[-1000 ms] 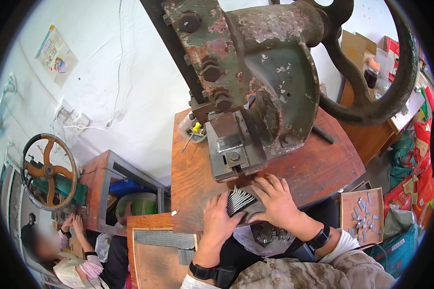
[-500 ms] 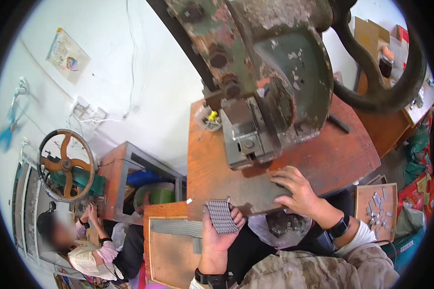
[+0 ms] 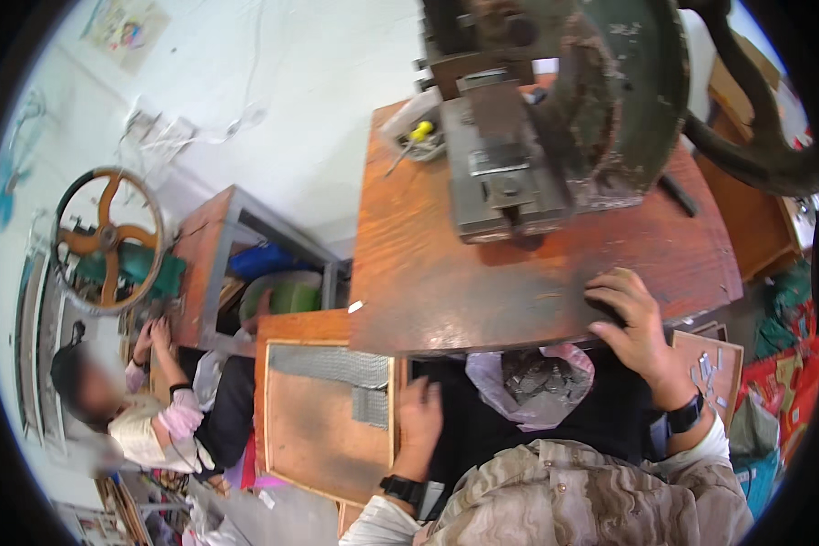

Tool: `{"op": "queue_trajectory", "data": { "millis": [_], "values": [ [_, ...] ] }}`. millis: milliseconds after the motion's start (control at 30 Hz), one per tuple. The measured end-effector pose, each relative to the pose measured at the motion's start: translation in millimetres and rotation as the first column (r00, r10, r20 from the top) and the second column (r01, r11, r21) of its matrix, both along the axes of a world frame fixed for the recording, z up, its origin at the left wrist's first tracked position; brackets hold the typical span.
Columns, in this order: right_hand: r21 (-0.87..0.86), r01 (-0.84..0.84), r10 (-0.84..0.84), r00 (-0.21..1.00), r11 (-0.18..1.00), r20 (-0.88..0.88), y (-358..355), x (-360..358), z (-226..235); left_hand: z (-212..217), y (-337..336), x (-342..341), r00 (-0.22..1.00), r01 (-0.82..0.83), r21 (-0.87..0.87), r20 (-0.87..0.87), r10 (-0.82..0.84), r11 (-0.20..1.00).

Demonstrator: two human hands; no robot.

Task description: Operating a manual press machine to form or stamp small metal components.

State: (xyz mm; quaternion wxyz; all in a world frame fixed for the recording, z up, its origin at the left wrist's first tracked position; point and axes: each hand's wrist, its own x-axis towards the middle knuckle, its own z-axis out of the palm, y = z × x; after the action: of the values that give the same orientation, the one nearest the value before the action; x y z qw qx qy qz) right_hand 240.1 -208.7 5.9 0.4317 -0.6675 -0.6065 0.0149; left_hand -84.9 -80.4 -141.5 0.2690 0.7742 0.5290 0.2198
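My left hand (image 3: 420,416) is smeared by motion beside the right rim of a shallow wooden tray (image 3: 309,448). I cannot make out its fingers or anything in them. Inside the tray, a long band of small grey metal pieces (image 3: 328,365) lies along the far side, with a smaller block of like pieces (image 3: 369,407) below its right end. My right hand (image 3: 637,329) is open, fingers apart, over the front right edge of the wooden table. A clear plastic bag (image 3: 493,395) holding dark metal pieces (image 3: 548,380) sits at my lap between both hands.
A heavy green press (image 3: 632,100) with a steel die block (image 3: 505,196) stands on the table (image 3: 409,300). A tub with a yellow-handled tool (image 3: 420,132) is beside it. A box of loose metal pieces (image 3: 723,364) lies at right. At left another person (image 3: 164,419) sits by a handwheel (image 3: 108,238).
The sheet-like stack of grey metal pieces in my left hand is out of sight, and that hand has moved down beside the tray. My right hand has shifted right. The view has tilted downward.
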Motion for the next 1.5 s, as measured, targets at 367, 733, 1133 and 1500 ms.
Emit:
{"op": "queue_trajectory", "data": {
  "millis": [367, 733, 1133, 1500],
  "values": [
    [-0.032, 0.055, -0.053, 0.997, 0.998, 0.048, 14.9, -23.1, 0.4, -47.5, 41.7, -143.1, 0.816, -0.289, 0.076, -0.501, 0.287, 0.954],
    [-0.06, 0.094, -0.088, 0.992, 0.994, 0.089, 19.1, -28.4, 1.4, -23.8, 77.8, -160.2, 0.99, -0.124, -0.363, 0.017, 0.139, 0.924],
    [-0.023, 0.139, -0.131, 0.97, 0.99, 0.203, 19.6, -30.7, -1.7, -3.1, 60.8, -130.2, 0.911, -0.131, -0.159, -0.408, 0.056, 0.978],
    [0.06, 0.162, -0.173, 0.931, 0.985, 0.323, 20.3, -26.1, -1.9, 2.7, 64.7, -143.7, 0.941, -0.339, -0.345, -0.139, 0.309, 0.876]
  ]
}}
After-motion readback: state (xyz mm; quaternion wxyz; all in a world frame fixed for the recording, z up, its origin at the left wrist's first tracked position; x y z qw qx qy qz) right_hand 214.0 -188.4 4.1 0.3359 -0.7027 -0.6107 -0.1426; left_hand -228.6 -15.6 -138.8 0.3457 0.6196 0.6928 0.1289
